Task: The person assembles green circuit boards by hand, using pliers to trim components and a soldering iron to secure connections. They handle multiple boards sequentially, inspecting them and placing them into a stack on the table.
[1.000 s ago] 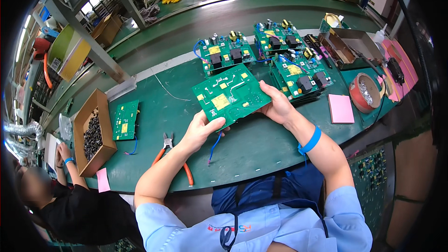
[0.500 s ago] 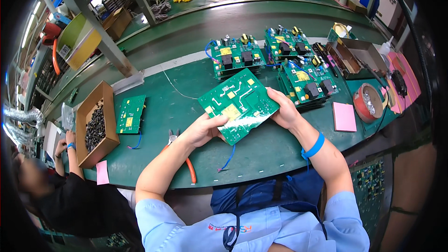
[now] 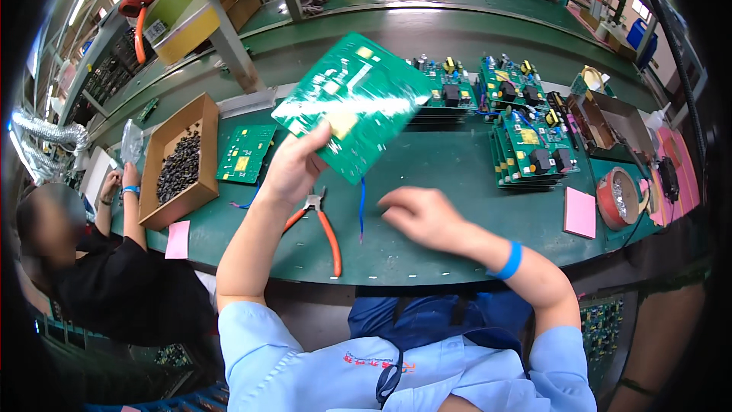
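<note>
My left hand (image 3: 293, 168) grips a green circuit board (image 3: 358, 95) by its lower left edge, thumb on the face with yellow patches. The board is raised and tilted above the table, and a blue wire hangs from its lower edge. My right hand (image 3: 427, 217) is off the board, low over the table, fingers loosely bent and apart, with nothing visible in it. Orange-handled pliers (image 3: 326, 233) lie between my forearms, jaws pointing away from me. Another green board (image 3: 245, 154) lies on the table left of my left hand.
Stacked boards with components (image 3: 534, 145) stand at the right, partly behind the held board. A cardboard box (image 3: 206, 183) of small black parts sits left, near a co-worker's arms (image 3: 130, 198). Pink pads (image 3: 579, 214), a red tape roll (image 3: 610, 198) and a brown tray (image 3: 621, 118) are at right.
My right hand has let go of the board and moved down and left over the table. My left hand has lifted the board up and away. My view has shifted slightly.
</note>
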A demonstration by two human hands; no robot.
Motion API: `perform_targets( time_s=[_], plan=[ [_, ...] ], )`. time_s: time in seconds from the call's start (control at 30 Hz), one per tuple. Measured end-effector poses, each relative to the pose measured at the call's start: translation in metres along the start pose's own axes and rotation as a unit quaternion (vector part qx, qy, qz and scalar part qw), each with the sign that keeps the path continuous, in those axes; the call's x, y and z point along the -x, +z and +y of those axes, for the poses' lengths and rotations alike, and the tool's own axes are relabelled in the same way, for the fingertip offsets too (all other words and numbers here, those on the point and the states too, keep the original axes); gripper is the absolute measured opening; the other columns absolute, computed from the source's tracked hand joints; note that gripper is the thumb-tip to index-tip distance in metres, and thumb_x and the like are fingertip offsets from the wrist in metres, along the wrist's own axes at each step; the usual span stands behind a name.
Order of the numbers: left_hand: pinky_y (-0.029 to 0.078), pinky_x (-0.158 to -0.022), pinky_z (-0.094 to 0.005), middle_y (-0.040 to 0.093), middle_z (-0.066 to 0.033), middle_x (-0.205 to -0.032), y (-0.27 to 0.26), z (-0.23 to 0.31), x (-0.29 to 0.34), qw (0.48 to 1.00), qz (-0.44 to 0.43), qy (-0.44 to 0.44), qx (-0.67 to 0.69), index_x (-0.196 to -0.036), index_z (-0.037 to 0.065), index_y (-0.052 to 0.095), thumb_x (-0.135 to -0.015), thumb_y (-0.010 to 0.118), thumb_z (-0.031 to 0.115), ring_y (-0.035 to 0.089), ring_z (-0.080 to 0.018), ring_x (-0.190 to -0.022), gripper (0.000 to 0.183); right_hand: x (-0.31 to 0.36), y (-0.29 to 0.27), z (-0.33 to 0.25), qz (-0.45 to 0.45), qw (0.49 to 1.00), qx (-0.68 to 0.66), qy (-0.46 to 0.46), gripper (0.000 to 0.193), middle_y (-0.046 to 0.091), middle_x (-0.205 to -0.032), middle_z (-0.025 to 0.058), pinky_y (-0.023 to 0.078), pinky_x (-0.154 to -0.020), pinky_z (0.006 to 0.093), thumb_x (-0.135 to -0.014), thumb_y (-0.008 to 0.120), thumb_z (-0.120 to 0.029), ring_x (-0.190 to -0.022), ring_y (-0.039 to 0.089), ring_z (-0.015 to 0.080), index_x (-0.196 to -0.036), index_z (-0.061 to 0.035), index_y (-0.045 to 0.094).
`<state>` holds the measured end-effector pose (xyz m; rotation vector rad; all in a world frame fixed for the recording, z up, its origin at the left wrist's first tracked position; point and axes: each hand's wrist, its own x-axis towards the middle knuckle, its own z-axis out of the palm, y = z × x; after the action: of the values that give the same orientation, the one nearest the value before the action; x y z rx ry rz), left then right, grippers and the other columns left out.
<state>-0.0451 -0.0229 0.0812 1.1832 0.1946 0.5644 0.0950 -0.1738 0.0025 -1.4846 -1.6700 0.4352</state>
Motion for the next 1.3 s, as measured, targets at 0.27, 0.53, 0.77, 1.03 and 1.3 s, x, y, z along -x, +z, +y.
perform_targets(
  time_s=[0.27,0.53,0.77,1.03,1.3],
  plan=[
    [0.048,-0.067,-0.0320,0.055,-0.0115,-0.101,-0.054,-0.014,0.000,0.976,0.158,0.141,-0.047,-0.112,0.002,0.042,-0.086,0.037,0.022,0.057,-0.0225,-0.086,0.033,-0.034,0.097,-0.035,-0.082,0.967,0.217,-0.103,0.024,0.051,-0.081,0.0151,0.047,-0.061,0.0364,-0.066,0.055,-0.015,-0.076,0.055,0.0269,-0.086,-0.0029,0.048],
    [0.048,-0.067,-0.0296,0.056,-0.0071,-0.095,-0.059,-0.029,0.010,0.971,0.193,0.135,-0.037,-0.105,0.003,0.047,-0.085,0.045,0.021,0.056,-0.0151,-0.082,0.028,-0.033,-0.017,0.010,-0.115,0.943,0.310,-0.034,0.022,0.052,-0.085,0.0130,0.042,-0.075,0.0364,-0.072,0.051,-0.014,-0.086,0.051,0.0291,-0.092,-0.0040,0.050],
    [0.048,-0.065,-0.0281,0.054,-0.0066,-0.096,-0.062,-0.044,0.007,0.958,0.225,0.146,-0.106,-0.106,0.003,0.047,-0.085,0.045,0.021,0.055,-0.0134,-0.082,0.027,-0.008,-0.004,0.003,-0.168,0.944,0.282,-0.008,0.089,0.030,-0.123,0.0265,0.017,-0.096,0.0511,-0.055,0.065,-0.055,-0.119,0.024,0.0398,-0.125,-0.0117,0.031],
    [0.047,-0.063,-0.0284,0.056,-0.0063,-0.092,-0.058,-0.047,0.006,0.964,0.227,0.100,-0.097,-0.103,0.002,0.048,-0.085,0.044,0.024,0.056,-0.0141,-0.079,0.028,-0.005,-0.038,0.028,-0.133,0.952,0.273,-0.043,0.066,0.041,-0.110,0.0177,0.031,-0.089,0.0442,-0.059,0.067,-0.038,-0.106,0.038,0.0317,-0.112,-0.0079,0.044],
    [0.047,-0.065,-0.0295,0.055,-0.0072,-0.095,-0.055,-0.050,0.007,0.965,0.222,0.084,-0.111,-0.106,0.003,0.046,-0.087,0.042,0.029,0.056,-0.0149,-0.081,0.032,-0.002,-0.050,0.023,-0.059,0.982,0.167,-0.057,0.043,0.050,-0.081,0.0107,0.044,-0.068,0.0343,-0.063,0.065,-0.027,-0.080,0.050,0.0254,-0.096,-0.0029,0.054]
  ],
)
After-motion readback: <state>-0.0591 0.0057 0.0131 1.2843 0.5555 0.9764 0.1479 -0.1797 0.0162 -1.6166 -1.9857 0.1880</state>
